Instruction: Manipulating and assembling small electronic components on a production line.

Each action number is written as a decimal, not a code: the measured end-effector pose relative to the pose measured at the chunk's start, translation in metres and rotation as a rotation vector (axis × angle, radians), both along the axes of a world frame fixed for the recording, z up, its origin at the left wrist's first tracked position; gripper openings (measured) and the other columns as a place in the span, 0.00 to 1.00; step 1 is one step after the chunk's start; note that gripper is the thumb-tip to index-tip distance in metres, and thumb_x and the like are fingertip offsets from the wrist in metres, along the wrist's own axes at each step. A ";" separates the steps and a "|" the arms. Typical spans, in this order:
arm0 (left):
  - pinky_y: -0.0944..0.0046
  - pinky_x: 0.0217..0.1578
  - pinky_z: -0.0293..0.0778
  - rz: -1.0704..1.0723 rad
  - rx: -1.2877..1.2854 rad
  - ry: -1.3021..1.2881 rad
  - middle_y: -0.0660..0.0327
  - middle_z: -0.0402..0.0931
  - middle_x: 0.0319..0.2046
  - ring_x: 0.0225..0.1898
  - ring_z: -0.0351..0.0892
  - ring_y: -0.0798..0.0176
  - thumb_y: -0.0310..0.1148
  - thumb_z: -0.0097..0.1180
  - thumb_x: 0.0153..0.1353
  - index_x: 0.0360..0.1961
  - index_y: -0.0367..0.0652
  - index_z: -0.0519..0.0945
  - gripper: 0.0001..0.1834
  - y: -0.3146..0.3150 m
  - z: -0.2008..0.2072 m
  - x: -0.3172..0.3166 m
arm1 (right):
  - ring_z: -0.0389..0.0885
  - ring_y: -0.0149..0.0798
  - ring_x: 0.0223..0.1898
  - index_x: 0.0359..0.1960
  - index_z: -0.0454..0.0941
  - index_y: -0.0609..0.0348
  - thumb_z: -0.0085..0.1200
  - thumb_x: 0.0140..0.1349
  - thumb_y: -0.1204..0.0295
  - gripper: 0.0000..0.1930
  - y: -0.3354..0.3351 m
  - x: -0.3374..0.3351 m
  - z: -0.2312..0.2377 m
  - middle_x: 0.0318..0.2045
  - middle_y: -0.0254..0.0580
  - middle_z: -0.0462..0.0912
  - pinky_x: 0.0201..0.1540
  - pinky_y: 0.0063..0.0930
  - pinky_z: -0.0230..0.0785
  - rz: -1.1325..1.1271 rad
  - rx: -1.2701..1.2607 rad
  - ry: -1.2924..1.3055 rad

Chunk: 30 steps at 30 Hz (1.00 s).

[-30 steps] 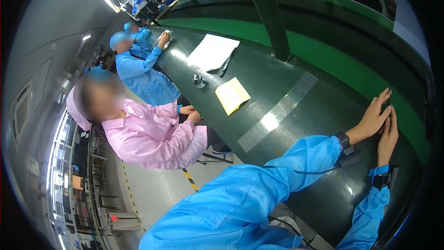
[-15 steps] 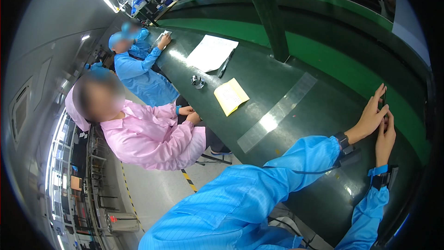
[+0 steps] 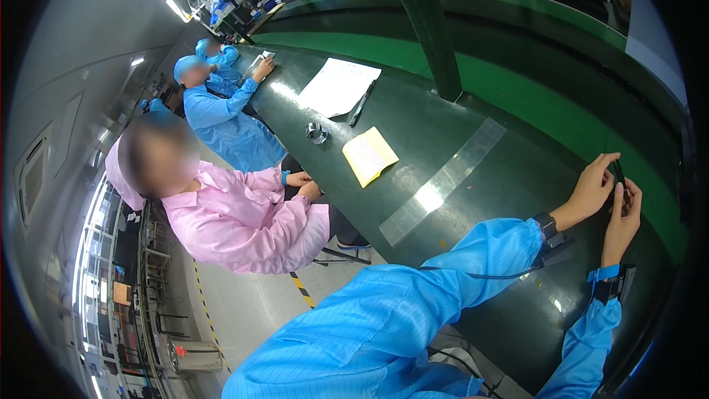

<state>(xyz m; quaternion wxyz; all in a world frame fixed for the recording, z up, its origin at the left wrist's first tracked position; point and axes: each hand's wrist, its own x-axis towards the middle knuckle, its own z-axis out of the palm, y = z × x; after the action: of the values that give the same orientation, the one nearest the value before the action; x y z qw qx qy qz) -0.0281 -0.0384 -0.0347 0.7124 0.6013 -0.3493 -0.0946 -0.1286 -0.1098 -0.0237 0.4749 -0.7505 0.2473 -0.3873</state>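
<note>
At the far right of the head view, both my hands meet over a dark green table. A slim dark object sits between them, seen nearly edge-on; its kind I cannot make out. My left hand is closed, its fingertips at the upper end of the object. My right hand has its fingers curled round the lower part. Black bands with small devices circle both wrists, and a blue strap lies on the right one. From the left wrist a dark cable runs back along my blue sleeve.
Clear tape crosses the table. Further left lie a yellow paper, a shiny round metal piece, a white sheet and a black pen. A green post rises behind. A person in pink sits beside the table.
My left fingers have come down from a stretched, raised position and bent. More of the dark object now shows between my hands. The right fingers have curled in slightly.
</note>
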 end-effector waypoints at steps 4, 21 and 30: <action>0.57 0.41 0.77 0.011 0.014 -0.166 0.49 0.82 0.35 0.38 0.81 0.52 0.25 0.58 0.56 0.45 0.36 0.83 0.14 0.010 0.021 -0.010 | 0.76 0.23 0.37 0.54 0.76 0.61 0.56 0.71 0.68 0.14 -0.004 -0.003 -0.004 0.40 0.34 0.80 0.40 0.17 0.70 0.026 0.008 -0.143; 0.68 0.33 0.69 -0.054 0.188 -0.247 0.61 0.75 0.30 0.31 0.72 0.68 0.25 0.62 0.62 0.39 0.33 0.85 0.07 0.011 0.029 -0.006 | 0.79 0.37 0.26 0.41 0.77 0.60 0.59 0.66 0.62 0.13 0.012 -0.011 0.030 0.29 0.42 0.79 0.30 0.31 0.72 -0.152 -0.101 -0.034; 0.67 0.50 0.76 -0.280 0.090 0.026 0.63 0.74 0.45 0.46 0.80 0.67 0.28 0.55 0.70 0.52 0.33 0.79 0.13 0.011 0.025 -0.004 | 0.82 0.55 0.30 0.35 0.70 0.59 0.50 0.71 0.56 0.17 0.013 -0.007 0.026 0.28 0.49 0.82 0.32 0.45 0.72 -0.045 -0.036 0.012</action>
<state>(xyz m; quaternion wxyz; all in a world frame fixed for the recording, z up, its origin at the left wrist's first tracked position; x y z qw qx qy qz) -0.0323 -0.0270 -0.0099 0.6690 0.5767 -0.4161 -0.2162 -0.1356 -0.0967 0.0020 0.4509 -0.7556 0.2599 -0.3978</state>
